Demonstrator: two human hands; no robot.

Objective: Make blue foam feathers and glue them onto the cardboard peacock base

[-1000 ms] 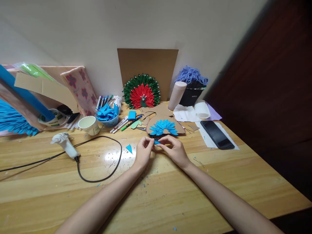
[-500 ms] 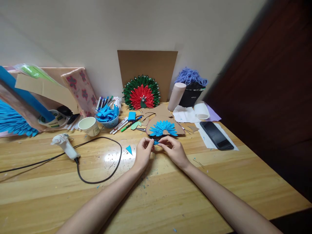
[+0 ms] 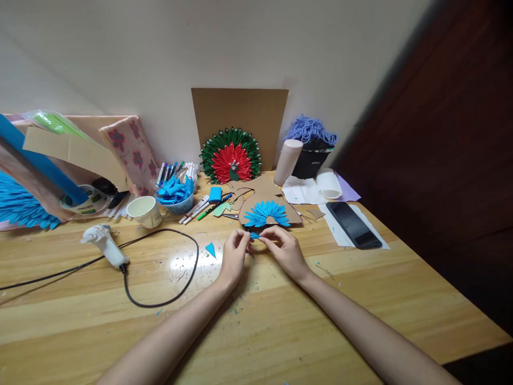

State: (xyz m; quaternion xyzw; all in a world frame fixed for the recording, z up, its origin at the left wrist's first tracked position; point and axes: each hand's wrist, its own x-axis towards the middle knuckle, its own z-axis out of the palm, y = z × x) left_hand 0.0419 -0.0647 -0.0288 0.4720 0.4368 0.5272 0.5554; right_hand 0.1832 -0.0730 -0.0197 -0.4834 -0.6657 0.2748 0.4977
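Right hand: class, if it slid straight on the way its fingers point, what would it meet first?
The right hand points left, so it would probably meet the left hand first; both already pinch the small blue paper piece between them.

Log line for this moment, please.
left hand: grip on blue paper piece | right hand: grip on same piece | glue gun: on table, untouched

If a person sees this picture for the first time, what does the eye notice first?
Probably the two hands at the centre of the wooden table: the left hand and right hand pinch a small blue paper piece between them. Behind them lies a blue paper fan on cardboard, and a red and green rosette leans at the wall.
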